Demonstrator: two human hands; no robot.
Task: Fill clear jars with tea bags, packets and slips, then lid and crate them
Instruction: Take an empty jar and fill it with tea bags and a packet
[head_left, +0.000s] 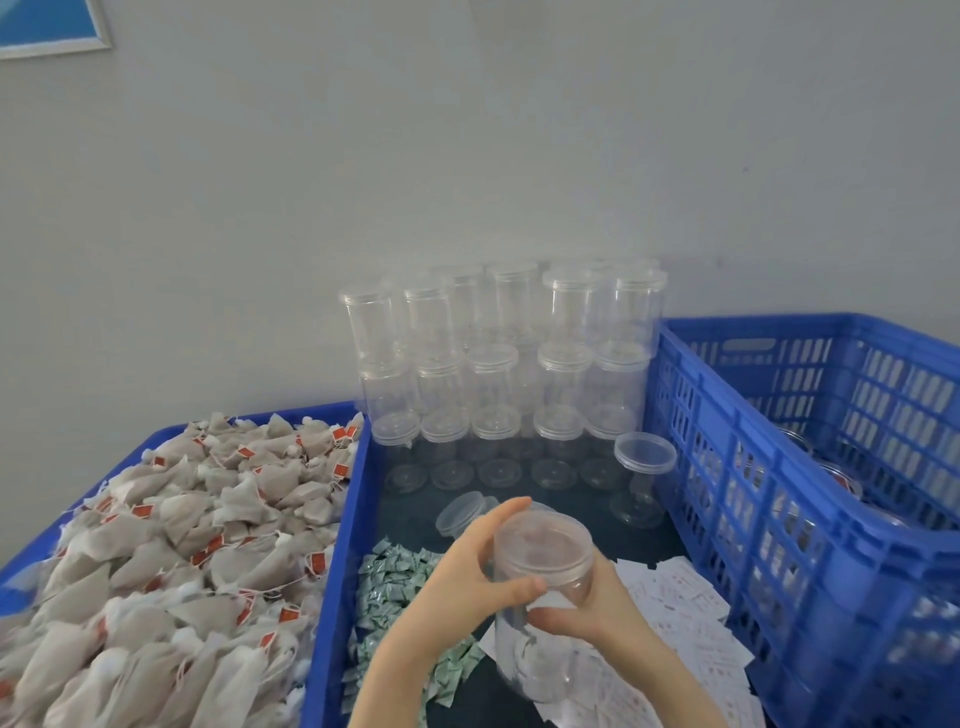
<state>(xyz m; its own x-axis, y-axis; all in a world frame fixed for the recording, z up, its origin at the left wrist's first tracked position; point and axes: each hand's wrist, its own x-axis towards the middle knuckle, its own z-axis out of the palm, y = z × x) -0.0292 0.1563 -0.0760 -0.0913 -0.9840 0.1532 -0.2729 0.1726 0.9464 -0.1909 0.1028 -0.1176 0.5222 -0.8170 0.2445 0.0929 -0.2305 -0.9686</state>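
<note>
Jar (540, 613) upright between hands; left hand (467, 566) grips lid (543, 540), right hand (587, 608) clasps body.

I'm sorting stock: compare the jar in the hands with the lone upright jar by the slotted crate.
The held jar is tilted, gripped by both hands; the lone jar stands upright, untouched. The held jar has something white inside; the lone jar looks empty. Both are clear plastic with lids on top.
</note>
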